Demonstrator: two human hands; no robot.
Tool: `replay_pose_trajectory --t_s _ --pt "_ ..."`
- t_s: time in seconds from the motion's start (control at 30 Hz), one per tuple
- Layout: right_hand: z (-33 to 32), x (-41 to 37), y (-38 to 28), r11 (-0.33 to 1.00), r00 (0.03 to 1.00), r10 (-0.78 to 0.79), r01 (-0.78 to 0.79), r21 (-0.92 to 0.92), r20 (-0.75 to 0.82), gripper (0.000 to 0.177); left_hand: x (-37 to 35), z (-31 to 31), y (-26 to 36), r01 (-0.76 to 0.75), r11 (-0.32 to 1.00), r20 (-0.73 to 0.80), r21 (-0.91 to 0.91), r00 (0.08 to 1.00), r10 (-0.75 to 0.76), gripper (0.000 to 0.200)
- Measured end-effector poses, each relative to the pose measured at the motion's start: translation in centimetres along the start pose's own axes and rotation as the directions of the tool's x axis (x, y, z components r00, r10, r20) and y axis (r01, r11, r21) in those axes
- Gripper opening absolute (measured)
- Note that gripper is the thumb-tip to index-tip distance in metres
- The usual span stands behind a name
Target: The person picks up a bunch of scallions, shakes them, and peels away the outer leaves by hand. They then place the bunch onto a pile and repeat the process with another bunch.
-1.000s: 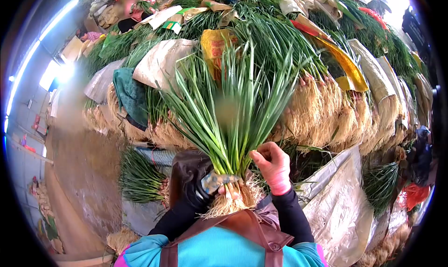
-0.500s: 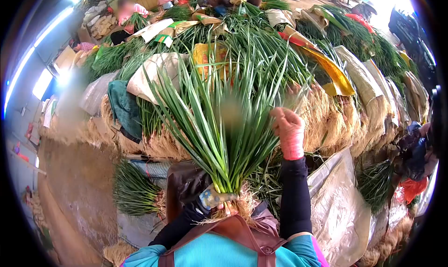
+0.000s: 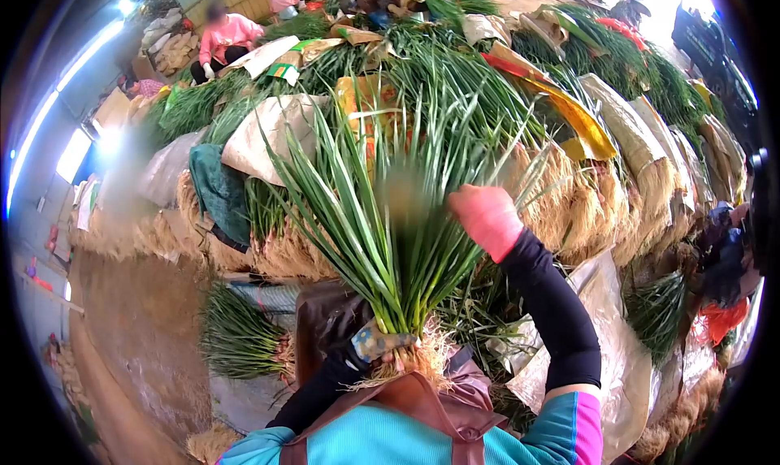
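A large bunch of green garlic (image 3: 382, 254) stands fanned out in front of me, leaves up and pale roots down by my apron. My left hand (image 3: 375, 342), in a patterned glove, is closed around the stems just above the roots. My right hand (image 3: 486, 218), with a pink covering over the hand and wrist, is curled closed against the right side of the leaves. Whatever its fingers hold is hidden. A brown apron (image 3: 426, 404) lies beneath the roots.
Ahead lies a long heap of green garlic (image 3: 455, 91), partly under sacks (image 3: 272, 136). A smaller bunch (image 3: 240, 333) rests at my left, loose leaves (image 3: 471, 323) and plastic sheeting (image 3: 601, 343) at my right. A person in pink (image 3: 227, 38) works behind the heap.
My right hand has moved left and in against the leaves, its forearm now slanting from the lower right. My left hand keeps its hold. The person in pink sits more upright.
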State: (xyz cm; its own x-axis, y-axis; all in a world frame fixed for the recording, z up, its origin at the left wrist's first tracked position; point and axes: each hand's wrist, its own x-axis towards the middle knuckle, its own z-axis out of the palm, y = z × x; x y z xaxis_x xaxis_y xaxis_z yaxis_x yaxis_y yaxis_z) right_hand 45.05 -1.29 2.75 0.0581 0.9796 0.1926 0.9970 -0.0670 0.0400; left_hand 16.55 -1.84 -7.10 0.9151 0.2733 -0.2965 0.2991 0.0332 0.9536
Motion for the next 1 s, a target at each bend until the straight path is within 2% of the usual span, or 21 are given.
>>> replay_pose_trajectory --t_s 0.03,0.07,0.1,0.13,0.2,0.23,0.4,0.53,0.6,0.63,0.67,0.7,0.73,0.77,0.8,0.83,0.87,0.9,0.93,0.97,1.0 --pt "-1.3 -0.1 -0.9 0.97 0.987 0.15 -0.158 -0.187 -0.054 0.007 -0.1 0.0 1.2 0.131 0.991 0.02 -0.031 0.991 -0.13 0.024" --pt "1.5 1.1 1.6 0.925 0.929 0.363 -0.368 -0.097 -0.068 0.007 0.0 0.0 1.8 0.26 0.963 0.048 -0.067 0.965 -0.257 0.023" --pt "3.9 1.5 5.5 0.936 0.874 0.333 -0.262 0.234 -0.354 0.008 0.4 -0.1 -2.3 0.203 0.914 0.047 -0.352 0.979 -0.199 0.022" --pt "4.9 2.1 8.2 0.87 0.708 0.37 -0.037 0.491 -0.601 0.009 0.6 -0.1 -3.2 0.188 0.917 0.034 -0.351 0.981 -0.189 0.022" --pt "-1.8 1.7 4.5 0.349 0.785 0.579 0.002 0.937 -0.218 0.01 1.1 0.5 -3.9 0.123 0.838 -0.029 -0.532 0.986 -0.164 0.033" --pt "-4.8 1.5 1.6 0.193 0.86 0.495 0.03 0.981 -0.124 0.013 1.0 0.4 -1.4 0.193 0.809 0.021 -0.555 0.976 -0.219 0.036" --pt "-5.8 4.6 -3.0 -0.149 0.987 0.092 -0.116 0.982 0.13 0.048 0.4 1.8 2.9 0.202 0.905 -0.071 -0.375 0.967 -0.245 0.039" --pt "-6.7 7.3 -3.5 -0.207 0.972 0.2 -0.076 0.975 0.119 0.028 0.4 1.9 3.1 0.208 0.945 -0.107 -0.254 0.965 -0.241 0.042" --pt "-6.4 8.9 -2.4 -0.039 0.959 0.281 -0.024 0.999 0.033 0.021 0.6 1.7 2.2 0.17 0.939 -0.121 -0.297 0.969 -0.214 0.042" --pt "-3.5 10.6 -1.0 0.603 0.79 0.407 0.143 0.785 -0.458 0.018 0.7 1.6 2.1 0.186 0.945 -0.106 -0.268 0.969 -0.221 0.042" --pt "-4.0 11.2 0.7 0.925 0.452 0.202 0.204 0.321 -0.869 0.019 0.7 1.5 2.0 0.204 0.949 -0.091 -0.242 0.969 -0.232 0.042" --pt "-5.0 11.8 2.7 0.881 0.405 0.204 0.322 0.347 -0.891 0.014 0.7 1.6 1.6 0.202 0.948 -0.083 -0.248 0.97 -0.228 0.042" --pt "-6.6 12.0 4.1 0.612 0.611 0.457 0.312 0.727 -0.647 0.009 0.8 1.5 1.6 0.195 0.95 -0.08 -0.243 0.972 -0.22 0.042" --pt "-8.8 11.1 3.5 0.55 0.778 0.432 0.175 0.817 -0.457 0.008 0.8 1.5 1.7 0.19 0.952 -0.078 -0.239 0.974 -0.213 0.042" --pt "-10.6 9.5 2.5 0.496 0.895 0.383 0.009 0.868 -0.228 0.014 0.9 1.5 1.5 0.186 0.954 -0.077 -0.236 0.975 -0.209 0.042" --pt "-11.3 7.9 0.6 0.545 0.947 0.145 0.166 0.822 -0.288 0.012 1.0 1.6 1.5 0.181 0.955 -0.074 -0.235 0.976 -0.203 0.042" --pt "-11.2 7.3 -0.6 0.284 0.998 0.048 -0.057 0.957 0.046 0.013 1.1 1.6 1.5 0.172 0.958 -0.076 -0.227 0.978 -0.194 0.042" --pt "-9.5 7.3 -1.2 0.552 0.987 -0.143 0.014 0.834 0.078 0.017 1.2 1.7 1.2 0.166 0.96 -0.079 -0.224 0.979 -0.188 0.042" --pt "-11.4 6.2 -3.9 0.481 0.94 -0.062 -0.265 0.836 0.334 0.02 1.3 1.9 1.2 0.161 0.963 -0.083 -0.216 0.98 -0.183 0.042" --pt "-6.5 7.8 -3.3 0.69 0.974 -0.213 0.205 0.694 -0.075 0.017 1.3 1.9 1.2 0.158 0.964 -0.086 -0.213 0.98 -0.18 0.042" --pt "-1.8 9.0 -2.8 0.749 0.801 -0.445 0.578 0.324 -0.4 0.015 1.4 2.0 1.2 0.158 0.966 -0.089 -0.206 0.98 -0.179 0.042"
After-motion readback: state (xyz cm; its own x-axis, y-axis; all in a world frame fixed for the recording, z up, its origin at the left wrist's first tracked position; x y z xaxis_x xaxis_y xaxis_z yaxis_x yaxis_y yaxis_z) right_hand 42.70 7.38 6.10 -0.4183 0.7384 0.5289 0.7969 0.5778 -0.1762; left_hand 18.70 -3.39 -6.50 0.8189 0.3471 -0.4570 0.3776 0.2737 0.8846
